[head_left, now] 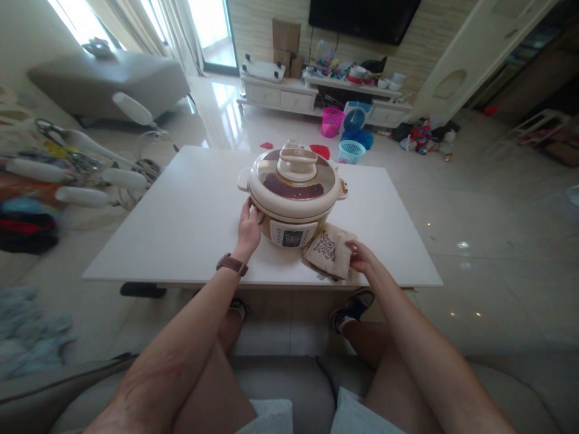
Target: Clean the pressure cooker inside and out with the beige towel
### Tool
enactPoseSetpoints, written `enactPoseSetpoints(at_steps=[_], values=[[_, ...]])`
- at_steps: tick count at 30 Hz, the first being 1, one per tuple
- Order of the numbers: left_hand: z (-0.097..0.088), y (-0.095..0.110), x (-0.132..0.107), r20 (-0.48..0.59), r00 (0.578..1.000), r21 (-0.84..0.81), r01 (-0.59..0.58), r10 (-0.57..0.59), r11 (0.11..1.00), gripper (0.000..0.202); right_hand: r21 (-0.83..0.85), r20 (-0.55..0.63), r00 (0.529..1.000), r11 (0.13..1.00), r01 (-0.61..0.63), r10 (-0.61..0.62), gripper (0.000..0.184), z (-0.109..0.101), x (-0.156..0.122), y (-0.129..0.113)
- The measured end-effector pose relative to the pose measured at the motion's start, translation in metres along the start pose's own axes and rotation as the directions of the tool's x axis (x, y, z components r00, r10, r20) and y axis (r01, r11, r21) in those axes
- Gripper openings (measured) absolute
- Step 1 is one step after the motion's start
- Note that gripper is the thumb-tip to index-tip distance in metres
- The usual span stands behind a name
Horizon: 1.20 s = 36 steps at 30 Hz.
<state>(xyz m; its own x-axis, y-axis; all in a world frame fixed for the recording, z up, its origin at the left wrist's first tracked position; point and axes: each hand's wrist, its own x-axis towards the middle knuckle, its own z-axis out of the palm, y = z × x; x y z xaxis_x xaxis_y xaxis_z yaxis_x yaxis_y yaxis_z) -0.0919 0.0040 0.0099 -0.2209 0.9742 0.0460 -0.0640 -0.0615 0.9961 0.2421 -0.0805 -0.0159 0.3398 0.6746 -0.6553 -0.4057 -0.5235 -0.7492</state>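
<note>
A cream electric pressure cooker with a see-through lid stands on the white table. My left hand rests against the cooker's left side below the rim, fingers stretched out along it; a watch with a brown strap is on that wrist. In my right hand is the edge of a folded beige cloth with a dark printed pattern, pinched between thumb and fingers. The cloth leans against the cooker's lower right front. The fingertips behind the cloth are hidden.
Past the table are a pink basket, a light blue basket and a white TV cabinet loaded with boxes and bowls. A bicycle stands at the left. The sofa is under me.
</note>
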Motion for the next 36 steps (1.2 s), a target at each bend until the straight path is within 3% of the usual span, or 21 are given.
enactPoseSetpoints(at_steps=[3, 6, 9, 11, 12, 14, 16, 18, 21, 23, 25, 28, 32, 36], values=[[0.001, 0.000, 0.001, -0.013, 1.000, 0.014, -0.016, 0.016, 1.000, 0.047, 0.029, 0.144, 0.980, 0.990, -0.140, 0.134, 0.027, 0.020, -0.009, 0.004], [0.001, -0.001, 0.003, -0.014, 1.000, 0.034, -0.008, 0.009, 0.999, 0.046, 0.125, 0.154, 0.983, 0.985, -0.122, 0.102, 0.029, 0.034, -0.017, 0.003], [0.001, 0.000, 0.004, -0.019, 1.000, 0.037, -0.007, 0.007, 0.999, 0.045, 0.199, 0.047, 0.999, 0.980, 0.018, -0.028, 0.025, 0.031, -0.026, -0.009], [0.003, 0.001, 0.002, -0.021, 1.000, 0.008, 0.005, -0.004, 1.000, 0.044, 0.224, -0.086, 0.963, 0.937, 0.267, -0.254, 0.024, 0.024, -0.033, -0.024], [0.004, 0.002, 0.001, -0.023, 1.000, -0.010, 0.016, -0.016, 1.000, 0.044, 0.231, -0.160, 0.906, 0.878, 0.420, -0.391, 0.023, 0.021, -0.037, -0.033], [0.006, 0.001, -0.003, -0.031, 0.998, -0.038, 0.050, -0.051, 0.998, 0.045, 0.236, -0.304, 0.731, 0.694, 0.680, -0.612, 0.021, 0.020, -0.045, -0.049], [0.009, 0.000, -0.008, -0.044, 0.995, -0.047, 0.093, -0.095, 0.995, 0.047, 0.225, -0.399, 0.553, 0.507, 0.832, -0.731, 0.026, 0.029, -0.053, -0.057], [0.012, -0.003, -0.013, -0.052, 0.989, -0.052, 0.133, -0.136, 0.990, 0.049, 0.186, -0.379, 0.433, 0.391, 0.901, -0.818, 0.035, 0.048, -0.060, -0.055], [0.014, -0.007, -0.018, -0.059, 0.982, -0.054, 0.177, -0.180, 0.983, 0.050, -0.050, 0.061, 0.323, 0.321, 0.946, -0.944, 0.041, 0.086, -0.068, -0.040], [0.013, -0.007, -0.020, -0.063, 0.978, -0.042, 0.196, -0.198, 0.980, 0.051, -0.269, 0.306, 0.200, 0.118, 0.956, -0.931, 0.053, 0.107, -0.072, -0.030], [0.012, -0.006, -0.023, -0.064, 0.975, -0.034, 0.211, -0.213, 0.977, 0.052, -0.429, 0.389, 0.133, -0.051, 0.902, -0.912, 0.062, 0.119, -0.072, -0.027], [0.012, -0.002, -0.028, -0.052, 0.973, -0.033, 0.224, -0.226, 0.974, 0.056, -0.530, 0.366, 0.108, -0.111, 0.841, -0.924, 0.061, 0.124, -0.061, -0.034], [0.018, 0.003, -0.032, -0.052, 0.956, -0.032, 0.288, -0.290, 0.957, 0.062, -0.530, 0.303, 0.102, -0.079, 0.844, -0.947, 0.062, 0.120, -0.038, -0.046], [0.023, 0.004, -0.032, -0.047, 0.928, -0.035, 0.368, -0.369, 0.929, 0.065, -0.496, 0.289, 0.123, -0.039, 0.868, -0.950, 0.063, 0.116, -0.032, -0.039]])
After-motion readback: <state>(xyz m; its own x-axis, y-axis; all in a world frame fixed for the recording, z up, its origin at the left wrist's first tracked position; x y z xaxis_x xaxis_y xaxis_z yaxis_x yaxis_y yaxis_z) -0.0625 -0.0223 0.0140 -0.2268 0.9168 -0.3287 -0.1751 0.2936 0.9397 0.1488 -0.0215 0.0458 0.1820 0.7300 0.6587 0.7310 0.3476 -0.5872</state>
